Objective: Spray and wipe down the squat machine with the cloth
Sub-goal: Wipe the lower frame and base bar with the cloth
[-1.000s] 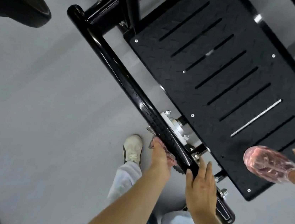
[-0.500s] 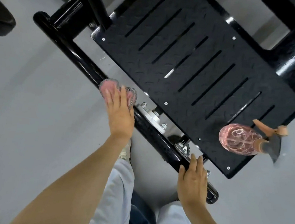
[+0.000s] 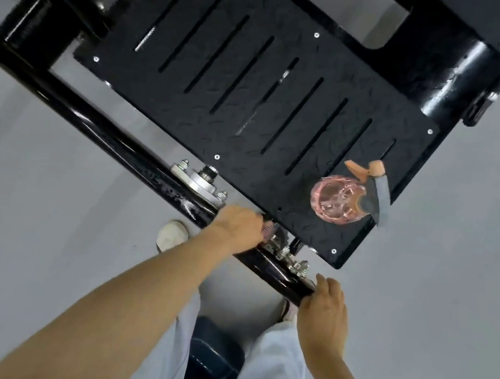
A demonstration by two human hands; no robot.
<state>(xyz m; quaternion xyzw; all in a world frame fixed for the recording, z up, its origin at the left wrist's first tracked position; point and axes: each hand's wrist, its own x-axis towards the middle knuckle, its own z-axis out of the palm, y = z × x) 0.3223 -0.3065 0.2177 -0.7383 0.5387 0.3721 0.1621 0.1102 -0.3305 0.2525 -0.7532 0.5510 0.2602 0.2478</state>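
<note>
The squat machine's black tread footplate [image 3: 253, 101] fills the upper view, with a glossy black base tube [image 3: 102, 127] running diagonally below it. My left hand [image 3: 238, 224] is closed on the pink cloth [image 3: 268, 230], pressing it against the tube beside the bolted bracket; only a small edge of cloth shows. My right hand [image 3: 323, 311] grips the near end of the same tube. The clear pink spray bottle [image 3: 337, 198], with an orange trigger and grey neck, stands on the footplate's near right corner, untouched.
A silver flange [image 3: 199, 183] with bolts joins plate and tube. Thick black frame tubes [image 3: 464, 74] rise at the upper right and upper left. Grey floor [image 3: 37, 194] surrounds the machine. My white shoe [image 3: 170, 236] and light trousers are below the tube.
My left hand has slid the cloth back down the tube from its upper stretch to the bracket near my right hand. The camera has moved closer, and my right hand stays at the tube's end.
</note>
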